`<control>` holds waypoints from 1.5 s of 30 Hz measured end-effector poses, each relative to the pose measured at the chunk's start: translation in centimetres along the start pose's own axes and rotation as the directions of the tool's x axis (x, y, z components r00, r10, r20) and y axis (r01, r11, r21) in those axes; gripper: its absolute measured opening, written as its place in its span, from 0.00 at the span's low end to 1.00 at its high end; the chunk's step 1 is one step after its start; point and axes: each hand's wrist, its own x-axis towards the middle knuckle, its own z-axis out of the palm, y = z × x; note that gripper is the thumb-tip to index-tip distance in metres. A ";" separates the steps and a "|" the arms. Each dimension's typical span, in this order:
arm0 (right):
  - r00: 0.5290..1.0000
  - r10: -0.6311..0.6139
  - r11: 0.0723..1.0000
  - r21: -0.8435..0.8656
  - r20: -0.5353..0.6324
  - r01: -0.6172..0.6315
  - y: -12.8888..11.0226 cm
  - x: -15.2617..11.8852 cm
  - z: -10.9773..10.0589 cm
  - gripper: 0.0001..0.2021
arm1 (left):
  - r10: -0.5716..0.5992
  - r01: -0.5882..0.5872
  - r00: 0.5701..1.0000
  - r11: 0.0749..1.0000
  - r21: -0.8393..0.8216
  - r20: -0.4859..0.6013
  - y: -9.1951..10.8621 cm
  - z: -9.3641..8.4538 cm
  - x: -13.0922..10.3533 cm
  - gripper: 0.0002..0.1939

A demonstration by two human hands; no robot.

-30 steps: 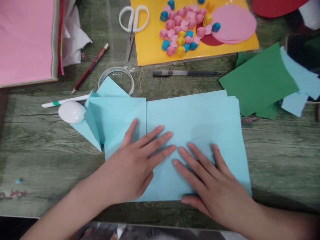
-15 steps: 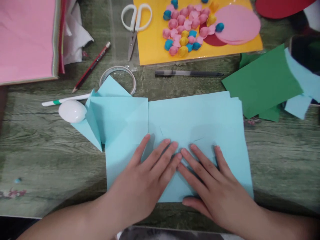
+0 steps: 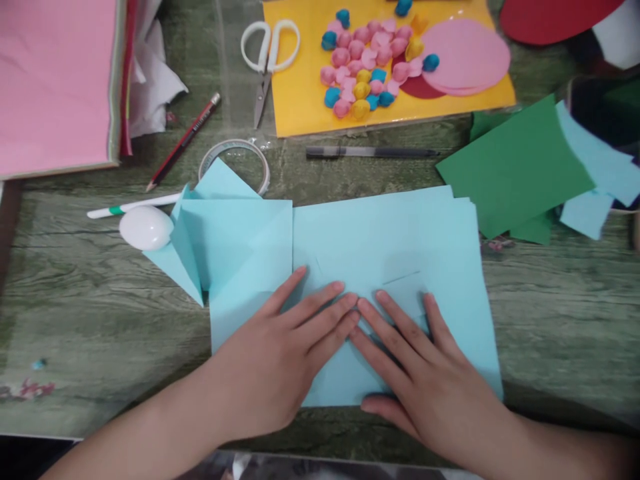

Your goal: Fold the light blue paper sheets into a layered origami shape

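Observation:
Light blue paper sheets (image 3: 380, 233) lie stacked in front of me, with short pencil-like lines on the top one. Flat on the paper rests my left hand (image 3: 290, 347), fingers spread. My right hand (image 3: 425, 367) also lies flat there, its fingers apart and its thumb near the paper's front edge. The fingertips of both hands meet around the middle. A folded light blue paper piece (image 3: 235, 233) sits over the stack's upper left corner. Against its left side is a white egg-shaped object (image 3: 146, 228).
Behind the paper lie a black pen (image 3: 370, 153), a tape roll (image 3: 265, 173), a red pencil (image 3: 183, 143) and scissors (image 3: 263, 87). Small paper flowers (image 3: 367, 57) cover a yellow sheet (image 3: 295, 120). Green paper (image 3: 520, 167) is at right, a pink stack (image 3: 55, 80) at left.
The view has shifted slightly. My left hand has turned a little, its fingers now pointing more to the right. A longer stretch of the line near my right fingertips shows.

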 end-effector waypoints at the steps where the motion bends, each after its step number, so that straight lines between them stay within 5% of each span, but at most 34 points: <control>1: 1.000 -0.003 1.000 0.001 -0.001 0.003 0.0 0.0 0.0 0.33 | -0.006 0.006 1.000 1.000 0.006 0.000 0.1 0.0 0.0 0.30; 33: 0.999 0.045 0.993 -0.108 0.014 -0.043 0.2 -0.6 -0.7 0.34 | -0.099 0.104 0.993 0.992 -0.069 0.062 0.6 -0.7 -0.4 0.31; 45: 0.998 0.054 0.994 -0.096 0.018 -0.052 0.3 -0.4 -0.7 0.32 | -0.037 0.054 0.989 0.992 -0.114 0.144 -0.1 -1.3 -0.4 0.35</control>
